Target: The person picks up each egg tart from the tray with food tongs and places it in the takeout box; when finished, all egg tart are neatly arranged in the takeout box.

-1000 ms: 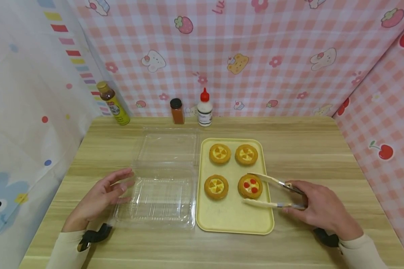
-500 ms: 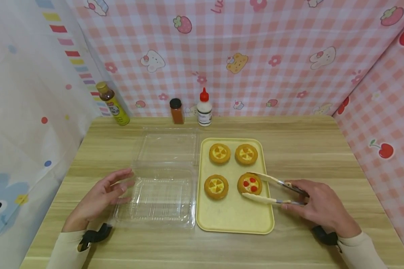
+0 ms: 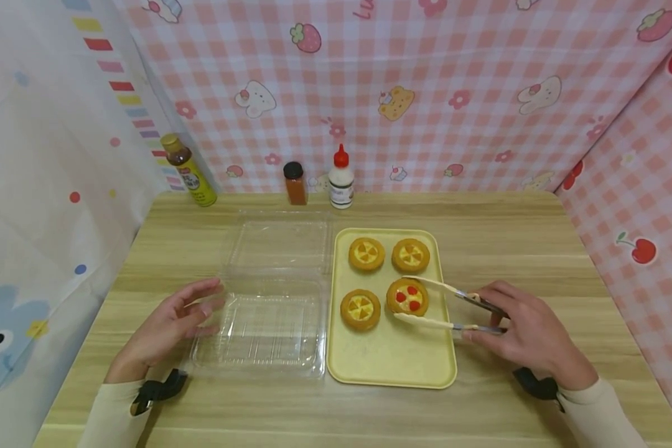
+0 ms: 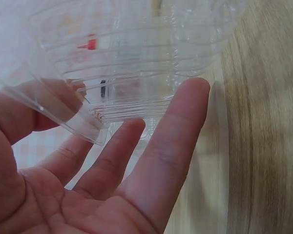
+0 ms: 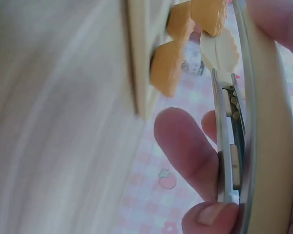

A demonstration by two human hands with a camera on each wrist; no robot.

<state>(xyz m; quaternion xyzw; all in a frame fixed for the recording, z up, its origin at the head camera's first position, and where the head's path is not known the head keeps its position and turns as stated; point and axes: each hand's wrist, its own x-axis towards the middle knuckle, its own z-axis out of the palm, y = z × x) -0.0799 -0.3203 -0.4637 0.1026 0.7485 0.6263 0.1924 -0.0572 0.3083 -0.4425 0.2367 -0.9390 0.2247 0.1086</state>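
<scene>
Left hand (image 3: 170, 326): fingers loosely spread, gripping nothing that shows, at the left edge of the clear container (image 3: 271, 333).
Clear container: unfolded, no tart inside.
Tray (image 3: 392, 361): bears three yellow-topped tarts (image 3: 361, 309), seemingly unhandled.
Red-topped tart (image 3: 407, 298): between the tips of the tongs (image 3: 447, 287), on or just above the tray — grasp looks nearly done, moving it off is left.
Right hand (image 3: 529, 326): grips the tongs.

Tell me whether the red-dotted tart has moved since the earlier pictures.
Yes. Against the tray in the head view, the red-dotted tart has shifted left and towards the picture's top.
</scene>
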